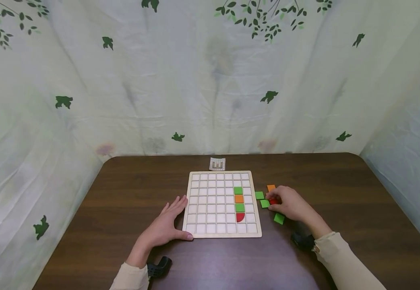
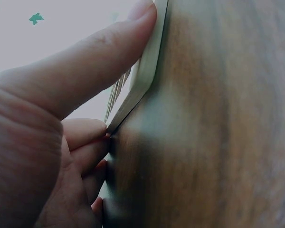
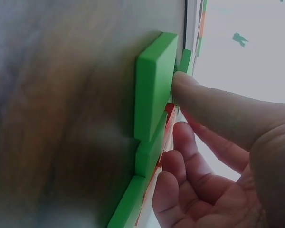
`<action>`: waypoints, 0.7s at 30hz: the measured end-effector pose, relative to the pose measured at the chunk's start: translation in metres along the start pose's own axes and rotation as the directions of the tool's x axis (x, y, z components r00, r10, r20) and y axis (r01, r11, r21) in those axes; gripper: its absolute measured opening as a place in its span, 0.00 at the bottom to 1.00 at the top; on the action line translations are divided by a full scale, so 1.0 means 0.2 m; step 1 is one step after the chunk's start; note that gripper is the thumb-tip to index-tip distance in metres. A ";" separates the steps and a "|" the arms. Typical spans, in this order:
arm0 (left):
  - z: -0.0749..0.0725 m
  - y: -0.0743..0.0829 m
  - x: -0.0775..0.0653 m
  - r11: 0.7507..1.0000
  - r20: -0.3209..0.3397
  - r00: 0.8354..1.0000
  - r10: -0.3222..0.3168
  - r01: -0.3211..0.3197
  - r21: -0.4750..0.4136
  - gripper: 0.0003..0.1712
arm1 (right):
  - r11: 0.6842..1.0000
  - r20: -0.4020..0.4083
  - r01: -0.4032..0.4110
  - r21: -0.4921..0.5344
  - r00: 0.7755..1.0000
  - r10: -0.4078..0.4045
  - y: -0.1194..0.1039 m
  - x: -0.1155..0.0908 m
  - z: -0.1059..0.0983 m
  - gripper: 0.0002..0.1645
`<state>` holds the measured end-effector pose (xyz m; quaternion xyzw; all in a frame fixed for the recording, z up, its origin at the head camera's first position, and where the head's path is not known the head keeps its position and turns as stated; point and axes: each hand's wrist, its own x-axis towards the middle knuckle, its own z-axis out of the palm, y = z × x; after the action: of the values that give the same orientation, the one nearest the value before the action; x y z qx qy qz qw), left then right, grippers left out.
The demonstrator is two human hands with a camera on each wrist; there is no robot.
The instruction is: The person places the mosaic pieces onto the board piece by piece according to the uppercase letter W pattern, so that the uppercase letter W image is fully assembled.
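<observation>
A square pale wooden board [image 1: 222, 238] with a grid of white cells lies on the table. One column near its right side holds a green tile [image 1: 238, 190], an orange tile [image 1: 238, 199], another green tile and a red rounded piece [image 1: 240, 217]. My left hand [image 1: 164, 225] rests against the board's left side, fingers extended along the edge and thumb at the near corner. Right of the board, my right hand [image 1: 291, 203] pinches a small green square tile [image 1: 264, 204] between thumb and index finger. A red piece [image 1: 274, 201] shows under that hand; its other fingers curl loosely.
Around the right hand lie more loose tiles: a green one [image 1: 259, 195] by the board's edge, an orange one [image 1: 271, 187] and a nearer green one [image 1: 279, 218]. A small printed card [image 1: 217, 164] lies behind the board. A leaf-patterned curtain [image 1: 195, 80] hangs beyond the table [image 1: 141, 181].
</observation>
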<state>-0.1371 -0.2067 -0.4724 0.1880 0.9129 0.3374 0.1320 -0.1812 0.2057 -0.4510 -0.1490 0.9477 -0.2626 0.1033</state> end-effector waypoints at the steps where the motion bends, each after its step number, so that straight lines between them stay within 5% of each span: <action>1: 0.00 0.00 0.00 1.000 0.000 1.000 -0.002 0.002 -0.002 0.68 | 1.000 -0.004 0.001 0.005 1.000 -0.001 0.00 -0.01 0.00 0.13; 21: 0.01 0.01 0.00 1.000 -0.015 1.000 0.010 -0.010 -0.012 0.69 | 0.992 -0.082 0.054 0.110 0.996 -0.045 -0.08 -0.07 0.02 0.15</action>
<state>-0.1356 -0.2046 -0.4720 0.1893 0.9109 0.3449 0.1245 -0.1637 0.1955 -0.4448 -0.1558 0.9308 -0.3238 0.0672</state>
